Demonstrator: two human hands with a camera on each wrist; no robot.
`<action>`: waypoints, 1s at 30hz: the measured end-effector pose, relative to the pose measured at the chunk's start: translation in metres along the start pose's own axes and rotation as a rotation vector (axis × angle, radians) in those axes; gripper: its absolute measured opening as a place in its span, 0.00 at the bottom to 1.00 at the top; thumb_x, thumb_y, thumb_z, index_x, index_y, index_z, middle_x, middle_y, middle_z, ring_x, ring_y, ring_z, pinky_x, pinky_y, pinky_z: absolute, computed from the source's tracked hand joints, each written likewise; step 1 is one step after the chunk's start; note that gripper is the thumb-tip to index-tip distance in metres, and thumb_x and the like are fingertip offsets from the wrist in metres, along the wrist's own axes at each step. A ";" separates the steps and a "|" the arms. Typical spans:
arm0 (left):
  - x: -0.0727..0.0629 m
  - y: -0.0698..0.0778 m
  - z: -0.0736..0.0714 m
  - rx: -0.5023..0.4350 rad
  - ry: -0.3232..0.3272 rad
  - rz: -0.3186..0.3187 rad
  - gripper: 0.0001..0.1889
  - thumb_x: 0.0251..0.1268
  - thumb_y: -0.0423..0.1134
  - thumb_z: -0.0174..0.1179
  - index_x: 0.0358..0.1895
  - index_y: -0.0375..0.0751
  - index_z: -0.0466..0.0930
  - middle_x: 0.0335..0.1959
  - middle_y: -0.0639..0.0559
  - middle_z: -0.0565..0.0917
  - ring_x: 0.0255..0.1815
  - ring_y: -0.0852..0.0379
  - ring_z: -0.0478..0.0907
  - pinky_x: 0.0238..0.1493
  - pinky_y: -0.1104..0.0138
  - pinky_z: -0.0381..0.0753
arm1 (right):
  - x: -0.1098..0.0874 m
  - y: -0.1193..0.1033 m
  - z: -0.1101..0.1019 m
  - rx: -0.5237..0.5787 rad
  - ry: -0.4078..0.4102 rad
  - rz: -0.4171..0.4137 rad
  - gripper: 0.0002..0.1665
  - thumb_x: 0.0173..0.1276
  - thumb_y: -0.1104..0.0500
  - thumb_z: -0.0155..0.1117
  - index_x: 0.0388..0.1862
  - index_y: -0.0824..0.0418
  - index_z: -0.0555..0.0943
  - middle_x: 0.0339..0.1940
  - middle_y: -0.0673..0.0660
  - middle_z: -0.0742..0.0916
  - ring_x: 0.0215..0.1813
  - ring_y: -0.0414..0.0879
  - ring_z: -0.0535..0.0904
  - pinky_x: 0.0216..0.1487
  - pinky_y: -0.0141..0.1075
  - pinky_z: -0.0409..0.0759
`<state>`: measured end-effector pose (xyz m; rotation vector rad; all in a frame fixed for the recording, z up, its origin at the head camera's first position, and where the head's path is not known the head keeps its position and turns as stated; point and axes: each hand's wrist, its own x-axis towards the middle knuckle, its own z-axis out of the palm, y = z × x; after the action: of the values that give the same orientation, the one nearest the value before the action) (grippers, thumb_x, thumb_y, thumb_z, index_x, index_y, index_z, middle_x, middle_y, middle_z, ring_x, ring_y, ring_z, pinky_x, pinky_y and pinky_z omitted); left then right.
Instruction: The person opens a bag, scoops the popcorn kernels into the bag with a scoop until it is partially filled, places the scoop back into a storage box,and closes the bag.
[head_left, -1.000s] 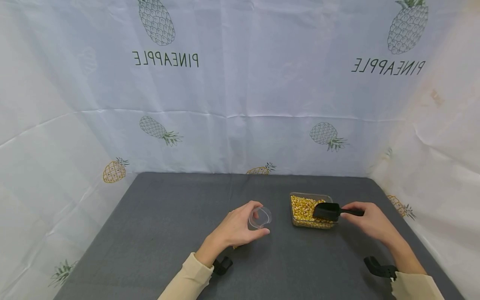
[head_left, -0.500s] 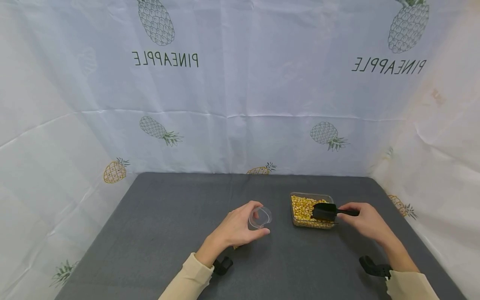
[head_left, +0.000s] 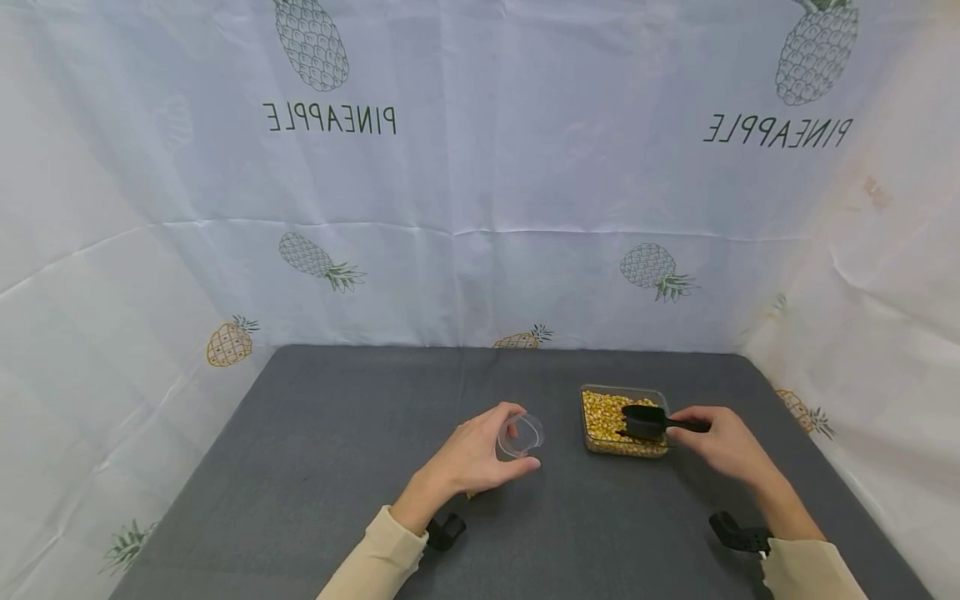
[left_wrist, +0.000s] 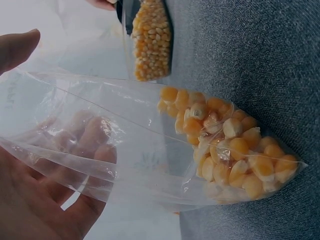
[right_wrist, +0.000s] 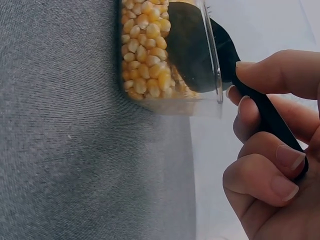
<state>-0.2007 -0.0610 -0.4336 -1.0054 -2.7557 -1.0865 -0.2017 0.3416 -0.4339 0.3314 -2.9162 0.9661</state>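
In the head view my left hand (head_left: 474, 457) holds a clear plastic bag (left_wrist: 145, 130) at its rounded, spread mouth, thumb and fingers around it. Yellow corn kernels (left_wrist: 235, 150) fill the pointed bottom of the bag, close to the table in the left wrist view. My right hand (head_left: 722, 439) grips the handle of a black scoop (head_left: 643, 422), thumb on top and fingers curled under. The scoop's blade is down among the kernels inside a clear rectangular container (right_wrist: 185, 106), partly hidden by its wall. Most of the bag is hidden behind my left hand in the head view.
The dark grey cloth-covered table (head_left: 360, 400) lies under everything, with the container right of centre. A white curtain (head_left: 480, 167) with pineapple prints stands at the back and sides. A black wrist strap (head_left: 738, 533) sits on the right wrist.
My right hand and the scoop have moved a little left, carrying the blade further across the corn in the container. The left hand and the bag have stayed in place.
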 end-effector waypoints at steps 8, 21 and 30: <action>0.000 0.000 0.000 -0.009 0.001 0.002 0.35 0.65 0.61 0.66 0.69 0.46 0.70 0.46 0.50 0.81 0.30 0.67 0.71 0.32 0.68 0.73 | 0.001 0.002 0.006 0.039 -0.003 0.006 0.20 0.74 0.53 0.67 0.55 0.67 0.85 0.56 0.71 0.84 0.56 0.70 0.79 0.44 0.56 0.81; 0.000 -0.001 0.000 -0.005 -0.002 -0.001 0.36 0.66 0.61 0.65 0.69 0.44 0.70 0.46 0.50 0.81 0.29 0.67 0.71 0.31 0.69 0.72 | 0.005 0.009 0.008 0.087 -0.056 0.051 0.24 0.74 0.50 0.66 0.58 0.68 0.84 0.58 0.73 0.82 0.60 0.73 0.76 0.47 0.58 0.80; 0.000 0.000 0.000 -0.009 0.003 -0.001 0.36 0.65 0.60 0.66 0.69 0.44 0.70 0.46 0.50 0.81 0.29 0.67 0.71 0.32 0.69 0.72 | 0.005 0.015 0.012 0.109 -0.055 0.064 0.26 0.75 0.50 0.66 0.60 0.69 0.83 0.60 0.74 0.81 0.61 0.74 0.74 0.47 0.57 0.80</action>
<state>-0.2008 -0.0617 -0.4337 -1.0024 -2.7512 -1.1011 -0.2095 0.3455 -0.4514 0.2749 -2.9466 1.1464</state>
